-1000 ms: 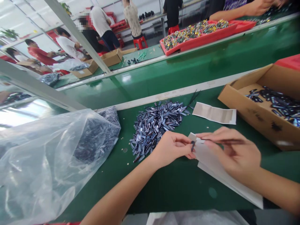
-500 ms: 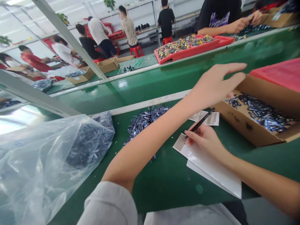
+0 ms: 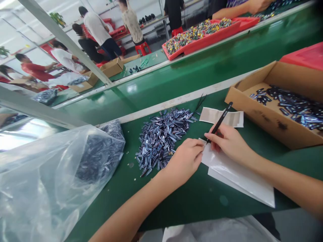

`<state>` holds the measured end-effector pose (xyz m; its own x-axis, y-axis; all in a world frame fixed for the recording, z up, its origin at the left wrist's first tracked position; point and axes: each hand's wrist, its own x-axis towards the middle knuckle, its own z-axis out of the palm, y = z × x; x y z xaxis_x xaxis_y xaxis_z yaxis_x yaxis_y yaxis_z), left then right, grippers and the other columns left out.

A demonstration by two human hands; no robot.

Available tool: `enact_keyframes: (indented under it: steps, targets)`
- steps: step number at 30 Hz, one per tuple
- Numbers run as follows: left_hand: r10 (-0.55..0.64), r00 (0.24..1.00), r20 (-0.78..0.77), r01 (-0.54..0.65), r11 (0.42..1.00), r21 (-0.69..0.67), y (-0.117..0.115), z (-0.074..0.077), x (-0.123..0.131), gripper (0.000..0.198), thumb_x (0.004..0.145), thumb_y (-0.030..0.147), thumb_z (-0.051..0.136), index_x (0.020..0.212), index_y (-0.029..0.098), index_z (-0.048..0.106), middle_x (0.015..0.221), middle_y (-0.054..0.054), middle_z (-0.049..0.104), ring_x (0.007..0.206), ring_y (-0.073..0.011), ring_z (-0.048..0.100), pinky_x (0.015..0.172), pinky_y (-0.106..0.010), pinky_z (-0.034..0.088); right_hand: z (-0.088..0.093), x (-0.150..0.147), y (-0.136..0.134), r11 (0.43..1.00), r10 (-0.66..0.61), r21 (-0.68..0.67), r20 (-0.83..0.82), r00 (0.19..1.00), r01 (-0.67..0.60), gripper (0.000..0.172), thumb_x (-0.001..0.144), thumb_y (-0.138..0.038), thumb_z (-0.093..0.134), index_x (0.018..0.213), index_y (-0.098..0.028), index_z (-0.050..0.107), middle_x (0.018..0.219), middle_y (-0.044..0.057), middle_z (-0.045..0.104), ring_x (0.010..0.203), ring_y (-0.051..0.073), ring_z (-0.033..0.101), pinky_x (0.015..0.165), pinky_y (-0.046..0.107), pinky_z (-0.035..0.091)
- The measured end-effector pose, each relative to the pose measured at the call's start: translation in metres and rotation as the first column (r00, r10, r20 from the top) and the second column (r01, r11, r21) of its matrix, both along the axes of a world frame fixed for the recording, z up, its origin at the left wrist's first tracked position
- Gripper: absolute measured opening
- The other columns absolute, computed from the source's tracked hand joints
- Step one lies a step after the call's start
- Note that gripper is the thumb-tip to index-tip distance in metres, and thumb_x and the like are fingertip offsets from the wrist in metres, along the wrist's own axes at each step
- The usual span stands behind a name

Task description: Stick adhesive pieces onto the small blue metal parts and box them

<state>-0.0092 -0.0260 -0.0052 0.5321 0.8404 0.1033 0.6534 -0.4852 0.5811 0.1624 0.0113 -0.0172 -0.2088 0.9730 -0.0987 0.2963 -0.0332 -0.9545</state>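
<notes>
1. On my feed, the black tweezers (image 3: 220, 121) are slim, matte and straight, with a small pale print along the shank. They slant from about 1 o'clock down to their tips, which meet the upper-left corner of the glossy white sheet (image 3: 237, 174).
2. My right hand (image 3: 229, 143) pinches the tweezers between thumb and forefinger, with the other fingers curled together beneath.
3. My left hand (image 3: 184, 161) sits at 9 o'clock to the tweezer tips, its fingers pressed together and touching the sheet's left edge. I cannot tell whether they pinch anything.
4. The sheet lies flat, slick and slightly curled over a second white layer, on the green conveyor belt (image 3: 191, 208).
5. At 12 o'clock from the sheet, just above my right hand, lies a paper strip (image 3: 228, 117) with a beige band.
6. At 10 o'clock, just beside my left hand, is a loose heap of slender blue-grey metallic pieces (image 3: 161, 139).
7. At 2 o'clock stands an open cardboard box (image 3: 254, 112), holding similar dark, shiny pieces (image 3: 290, 107).
8. At 9 o'clock, well apart, a crumpled clear plastic bag (image 3: 50, 181) holds more dark pieces.
9. At 12 o'clock, across the belt, sits a red tray (image 3: 202, 38) of mixed colored pieces. Near it at 1 o'clock is a co-worker's hand (image 3: 257, 5).
</notes>
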Motion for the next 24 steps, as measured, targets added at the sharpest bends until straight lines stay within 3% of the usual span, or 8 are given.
enact_keyframes:
  steps: [9, 15, 21, 24]
  targets:
    - [-0.003, 1.0, -0.001, 0.003, 1.0, 0.019, -0.004, -0.002, -0.003, 0.023, 0.085, 0.008, 0.048, 0.095, 0.015, 0.067, 0.106, -0.005, 0.065, 0.101, -0.0176, 0.058, 0.091, -0.031, 0.05, -0.001, -0.001, 0.001, 1.0, 0.017, -0.019, 0.044, 0.999, -0.016, 0.016, 0.084, -0.03, 0.058, 0.073, -0.021, 0.05, 0.045, -0.005, 0.057, 0.04, 0.015, 0.055, 0.044, 0.027, 0.04]
    - [-0.004, 1.0, 0.018, 0.004, 1.0, 0.021, 0.0, 0.0, -0.005, 0.019, 0.085, 0.01, 0.051, 0.093, 0.014, 0.068, 0.103, -0.005, 0.066, 0.097, -0.0167, 0.059, 0.089, -0.03, 0.05, 0.0, 0.001, 0.003, 0.997, 0.013, -0.07, -0.043, 0.999, -0.016, 0.019, 0.084, -0.032, 0.059, 0.069, -0.021, 0.052, 0.043, -0.004, 0.057, 0.038, 0.014, 0.054, 0.041, 0.025, 0.04]
    - [0.203, 0.968, -0.146, -0.173, 0.965, 0.195, 0.027, 0.011, -0.032, 0.02, 0.088, 0.013, 0.049, 0.098, 0.013, 0.066, 0.099, -0.008, 0.063, 0.094, -0.0199, 0.056, 0.087, -0.037, 0.048, 0.001, 0.001, 0.002, 0.995, -0.002, -0.103, -0.093, 0.996, -0.007, 0.02, 0.082, -0.032, 0.062, 0.07, -0.02, 0.053, 0.044, -0.004, 0.056, 0.037, 0.013, 0.053, 0.038, 0.024, 0.04]
    - [0.23, 0.937, -0.264, -0.176, 0.961, 0.212, 0.04, 0.01, -0.04, 0.019, 0.087, 0.014, 0.05, 0.098, 0.012, 0.066, 0.099, -0.009, 0.062, 0.095, -0.0218, 0.054, 0.087, -0.039, 0.047, 0.001, 0.0, 0.002, 0.995, -0.011, -0.105, -0.11, 0.994, 0.0, 0.021, 0.081, -0.033, 0.064, 0.069, -0.02, 0.053, 0.043, -0.004, 0.056, 0.036, 0.012, 0.052, 0.037, 0.024, 0.039]
